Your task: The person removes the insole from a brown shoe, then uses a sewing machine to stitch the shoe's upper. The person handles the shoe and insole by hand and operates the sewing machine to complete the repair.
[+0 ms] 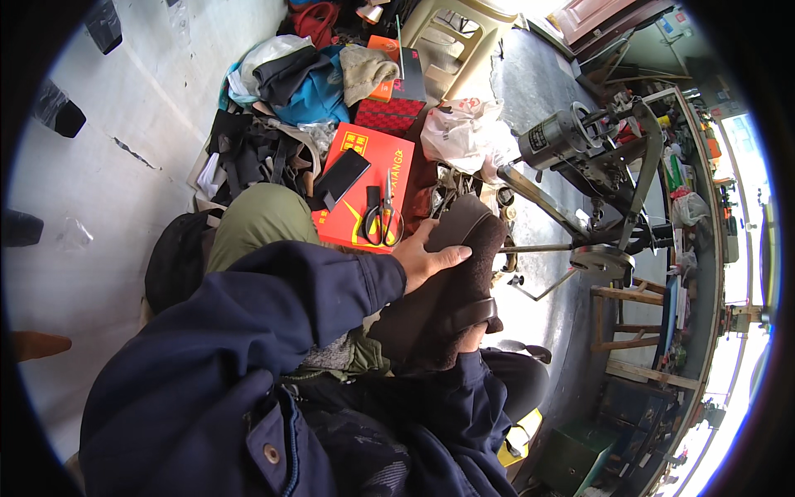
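My left hand [426, 258] grips a dark brown item of footwear [439, 298], with the thumb on its upper part and the fingers mostly behind it. It has a fuzzy lining and a strap near its lower end. My right hand [470, 335] holds that lower end from below, its fingers largely hidden. Just left of it, a red box [335, 228] carries black-handled scissors [381, 219], a small black object [373, 195] and a black rectangular object [339, 178].
A black hand-cranked machine [546, 145] stands at the right, beside a wooden stool [625, 294] and a cluttered bench [704, 248]. Behind the box are clothes [302, 95], plastic bags [460, 132] and a plastic chair [443, 41]. A pale wall [108, 182] runs along the left.
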### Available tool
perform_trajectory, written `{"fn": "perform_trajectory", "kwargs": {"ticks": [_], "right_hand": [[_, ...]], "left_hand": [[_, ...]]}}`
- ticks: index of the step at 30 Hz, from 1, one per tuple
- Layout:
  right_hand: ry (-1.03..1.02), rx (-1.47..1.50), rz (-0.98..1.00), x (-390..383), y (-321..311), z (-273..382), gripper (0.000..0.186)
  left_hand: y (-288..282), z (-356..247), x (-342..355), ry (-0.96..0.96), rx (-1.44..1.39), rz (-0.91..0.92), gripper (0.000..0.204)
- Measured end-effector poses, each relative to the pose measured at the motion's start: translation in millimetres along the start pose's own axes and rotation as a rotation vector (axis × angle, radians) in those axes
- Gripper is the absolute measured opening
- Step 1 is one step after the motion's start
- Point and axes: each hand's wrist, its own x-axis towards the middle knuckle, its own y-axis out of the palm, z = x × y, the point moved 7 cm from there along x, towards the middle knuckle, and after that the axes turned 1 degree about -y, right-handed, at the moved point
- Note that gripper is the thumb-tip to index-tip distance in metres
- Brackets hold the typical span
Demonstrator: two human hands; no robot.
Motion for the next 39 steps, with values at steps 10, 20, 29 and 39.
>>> {"fn": "perform_trajectory", "kwargs": {"ticks": [10,20,29,39], "right_hand": [[-0.163,-0.119,-0.055,-6,-41,1,0.056],[0.006,-0.714,-0.291,-15,-66,-4,0.049],[-0.249,-1.785,-0.111,-9,20,22,0.039],[-0.119,-1.625,-0.407,-22,-35,19,0.039]], "left_hand": [[0,0,4,0.012,0.065,-0.022,0.116],[-3,3,0,0.024,-0.071,-0.030,0.111],[-2,4,-3,0.004,-0.032,-0.027,0.110],[2,5,-2,-0.106,0.043,0.072,0.125]]}}
